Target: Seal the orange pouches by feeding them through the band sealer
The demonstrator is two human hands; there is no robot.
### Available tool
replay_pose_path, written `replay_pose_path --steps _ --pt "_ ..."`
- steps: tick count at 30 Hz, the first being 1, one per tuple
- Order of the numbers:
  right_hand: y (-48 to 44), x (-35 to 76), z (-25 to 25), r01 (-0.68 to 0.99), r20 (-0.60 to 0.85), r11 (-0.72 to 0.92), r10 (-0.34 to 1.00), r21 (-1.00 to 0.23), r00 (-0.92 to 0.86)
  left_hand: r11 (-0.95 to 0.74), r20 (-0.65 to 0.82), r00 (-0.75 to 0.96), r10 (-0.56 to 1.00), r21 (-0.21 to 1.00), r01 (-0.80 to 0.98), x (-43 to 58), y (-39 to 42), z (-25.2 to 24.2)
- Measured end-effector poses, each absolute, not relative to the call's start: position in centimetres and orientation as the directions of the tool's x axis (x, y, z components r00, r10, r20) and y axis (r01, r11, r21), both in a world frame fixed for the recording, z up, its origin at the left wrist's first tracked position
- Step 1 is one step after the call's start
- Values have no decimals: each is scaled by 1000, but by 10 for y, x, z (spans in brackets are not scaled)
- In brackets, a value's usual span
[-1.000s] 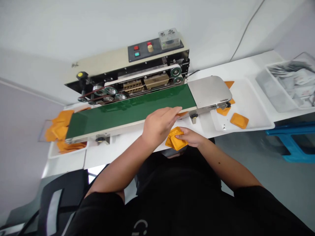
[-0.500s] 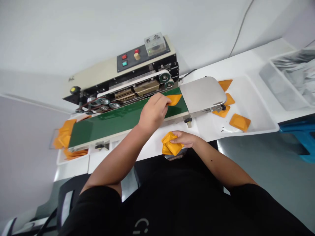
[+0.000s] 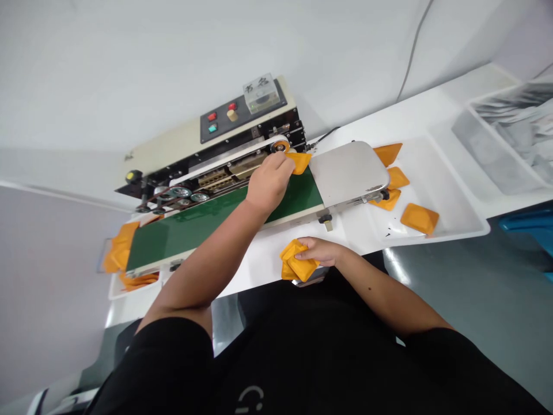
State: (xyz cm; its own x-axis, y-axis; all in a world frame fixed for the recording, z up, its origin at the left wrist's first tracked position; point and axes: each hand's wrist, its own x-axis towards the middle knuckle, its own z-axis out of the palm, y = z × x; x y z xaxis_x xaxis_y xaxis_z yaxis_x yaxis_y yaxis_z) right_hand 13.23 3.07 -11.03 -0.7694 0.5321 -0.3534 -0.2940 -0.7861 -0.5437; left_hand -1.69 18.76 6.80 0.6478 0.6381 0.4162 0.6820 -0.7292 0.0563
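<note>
Your left hand (image 3: 270, 183) pinched a flat orange sachet (image 3: 300, 162) above the upper right end of the green conveyor belt (image 3: 298, 193). Feeding it in looked like the step in hand, and releasing it seemed the next move. Your right hand (image 3: 317, 251) lay on a pile of orange sachets (image 3: 294, 260) at lower centre, its grip impossible to tell.

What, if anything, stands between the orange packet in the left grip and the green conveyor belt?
Nothing visible. The orange packet in the left grip lies at the far edge of the green conveyor belt, beside the steel plate, with nothing between packet and belt.
</note>
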Motion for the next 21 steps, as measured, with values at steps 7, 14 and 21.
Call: replay_pose_path --steps 7,14,21 --pt "31 131 -111 -313 -331 -780 541 -542 -773 -680 488 620 615 -69 730 -16 192 66" --pt "30 131 -113 -333 -323 -774 555 -538 -767 -696 530 589 610 4 718 -18 174 80" --pt "26 125 -116 -421 -276 -660 688 -622 -671 -852 484 784 388 -136 505 -29 52 55"
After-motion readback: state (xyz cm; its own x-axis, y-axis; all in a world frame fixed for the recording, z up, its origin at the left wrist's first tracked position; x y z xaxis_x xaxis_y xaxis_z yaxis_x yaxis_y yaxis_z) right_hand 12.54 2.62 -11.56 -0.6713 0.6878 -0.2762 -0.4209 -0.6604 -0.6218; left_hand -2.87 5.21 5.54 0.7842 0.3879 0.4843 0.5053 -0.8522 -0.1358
